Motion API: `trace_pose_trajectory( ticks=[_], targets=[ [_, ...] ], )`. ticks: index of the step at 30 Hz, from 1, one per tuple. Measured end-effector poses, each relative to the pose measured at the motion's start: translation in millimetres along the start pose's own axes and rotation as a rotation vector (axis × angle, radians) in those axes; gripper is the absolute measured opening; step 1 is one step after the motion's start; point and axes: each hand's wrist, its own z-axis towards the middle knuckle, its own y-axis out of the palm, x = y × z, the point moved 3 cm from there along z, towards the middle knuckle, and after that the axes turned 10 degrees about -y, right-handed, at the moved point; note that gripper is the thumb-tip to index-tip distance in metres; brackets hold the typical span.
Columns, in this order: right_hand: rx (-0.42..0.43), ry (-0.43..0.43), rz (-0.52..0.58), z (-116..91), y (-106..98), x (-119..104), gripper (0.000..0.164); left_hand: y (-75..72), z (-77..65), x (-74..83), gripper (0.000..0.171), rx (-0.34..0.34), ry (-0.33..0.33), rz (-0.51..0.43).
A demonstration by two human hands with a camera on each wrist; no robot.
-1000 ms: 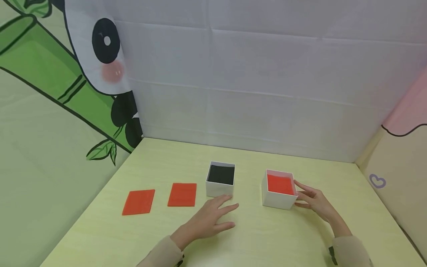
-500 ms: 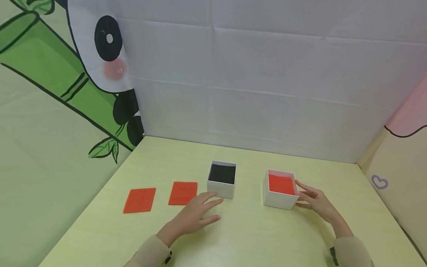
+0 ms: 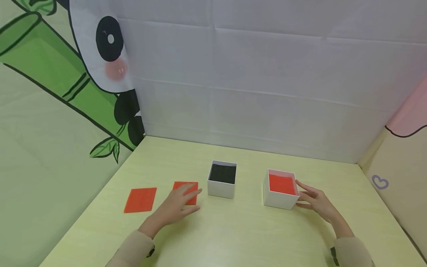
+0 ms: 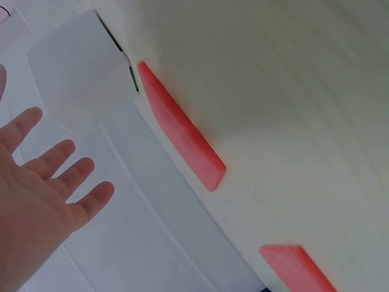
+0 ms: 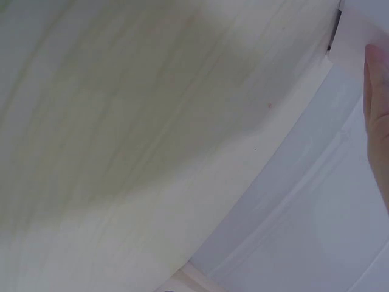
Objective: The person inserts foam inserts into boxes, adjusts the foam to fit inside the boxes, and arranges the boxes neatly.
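My left hand (image 3: 173, 207) hovers over the nearer of two flat red squares (image 3: 192, 201), fingers spread and holding nothing. Part of that square is hidden beneath the fingers. The other red square (image 3: 140, 200) lies farther left. In the left wrist view the loosely extended fingers of the left hand (image 4: 36, 201) are apart from a red square (image 4: 179, 131). At the right, my right hand (image 3: 315, 204) has its fingertips against the right side of a white box (image 3: 278, 200) with a red square surface (image 3: 281, 184) inside. The right wrist view catches only part of this hand (image 5: 378, 115).
A second white box (image 3: 221, 190) with a black square surface (image 3: 222, 174) inside stands between the red squares and the right box. Behind the pale yellow table (image 3: 240, 237) hangs a white cloth wall (image 3: 253, 92). Printed side panels border the table left and right.
My left hand has moved left, from in front of the black-filled box to above the nearer red square. The right hand stays at its box.
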Motion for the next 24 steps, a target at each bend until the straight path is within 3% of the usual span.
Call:
trace_pose_trajectory(
  ticks=[10,24],
  targets=[
    [0.003,0.009,-0.008,-0.7,-0.2,-0.5,0.058,-10.8,9.0,-29.0,0.061,0.056,-0.032,0.053],
    [0.005,0.034,-0.004,-0.3,-1.4,0.5,0.058,-4.9,19.7,-62.2,0.070,-0.046,-0.059,0.120]
  ],
)
